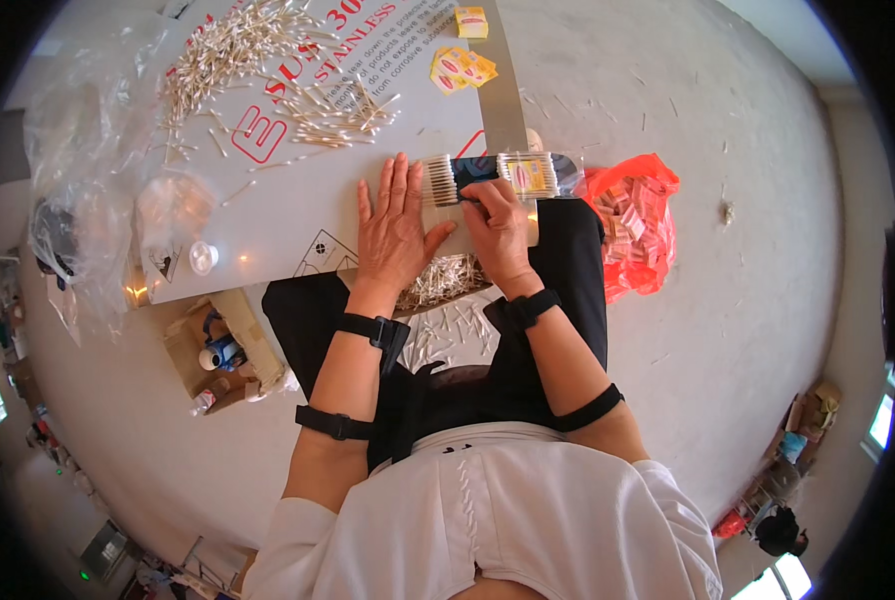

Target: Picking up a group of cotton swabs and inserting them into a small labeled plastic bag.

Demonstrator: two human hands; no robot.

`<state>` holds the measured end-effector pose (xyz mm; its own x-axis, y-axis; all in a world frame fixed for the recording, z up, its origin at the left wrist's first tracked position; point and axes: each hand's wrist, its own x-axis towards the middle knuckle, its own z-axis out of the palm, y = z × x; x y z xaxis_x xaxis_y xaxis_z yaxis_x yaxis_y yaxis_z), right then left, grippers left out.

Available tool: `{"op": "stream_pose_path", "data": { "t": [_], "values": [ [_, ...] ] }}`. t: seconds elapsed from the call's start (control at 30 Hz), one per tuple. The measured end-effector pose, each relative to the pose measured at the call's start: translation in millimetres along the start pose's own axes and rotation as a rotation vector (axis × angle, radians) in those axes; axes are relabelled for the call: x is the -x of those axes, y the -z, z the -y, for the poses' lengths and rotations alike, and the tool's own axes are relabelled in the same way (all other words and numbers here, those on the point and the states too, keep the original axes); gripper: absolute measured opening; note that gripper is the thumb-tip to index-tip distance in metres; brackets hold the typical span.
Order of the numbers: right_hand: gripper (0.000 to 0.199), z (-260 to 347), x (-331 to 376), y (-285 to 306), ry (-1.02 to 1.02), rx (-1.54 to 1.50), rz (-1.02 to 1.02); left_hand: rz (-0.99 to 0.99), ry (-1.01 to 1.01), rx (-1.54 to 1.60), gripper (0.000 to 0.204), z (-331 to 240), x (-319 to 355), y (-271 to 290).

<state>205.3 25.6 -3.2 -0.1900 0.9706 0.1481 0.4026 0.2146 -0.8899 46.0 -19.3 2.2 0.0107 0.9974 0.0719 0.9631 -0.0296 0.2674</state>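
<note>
Resting flat on the table (298,200) beside swabs (439,181), the left hand (396,222) is released; near the front right corner, the right hand (501,230) curls, grasp unclear.

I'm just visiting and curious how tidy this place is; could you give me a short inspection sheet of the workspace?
Surface: grey printed tabletop, shiny in places.
Job's things: a row of cotton swabs and a yellow-labelled swab row, a dark strip between them.
Clutter: loose swab pile, yellow cards and small round white container on the tabletop; clear plastic bag at its left edge.
Grip: left hand spread flat on the tabletop; right hand curled at the dark strip, what it pinches unclear.
Cables: nothing seen.
Surroundings: red plastic bag of small packs to the right; open cardboard box to the left.
</note>
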Motion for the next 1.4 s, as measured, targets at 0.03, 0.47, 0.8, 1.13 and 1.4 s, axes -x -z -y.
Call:
{"op": "stream_pose_path", "data": {
  "t": [0.03,0.47,0.8,1.13,1.4],
  "values": [
    [0.013,0,-1,0,-0.001,0.003,0.001,0.000,0.000,0.003,0.090,0,0,-1],
    [0.011,5,-2,-4,0.052,0.189,-0.010,-0.020,0.015,0.001,0.089,-2,0,-3],
    [0.012,8,1,-1,0.088,0.223,0.063,-0.034,0.009,0.011,0.088,-2,-1,-3],
    [0.014,8,-6,-4,0.023,0.249,0.012,-0.037,0.018,-0.002,0.089,-3,-1,-3],
    [0.011,7,-13,-4,0.028,0.145,0.018,-0.024,0.022,-0.004,0.090,-2,-1,-3]
  ]
}}
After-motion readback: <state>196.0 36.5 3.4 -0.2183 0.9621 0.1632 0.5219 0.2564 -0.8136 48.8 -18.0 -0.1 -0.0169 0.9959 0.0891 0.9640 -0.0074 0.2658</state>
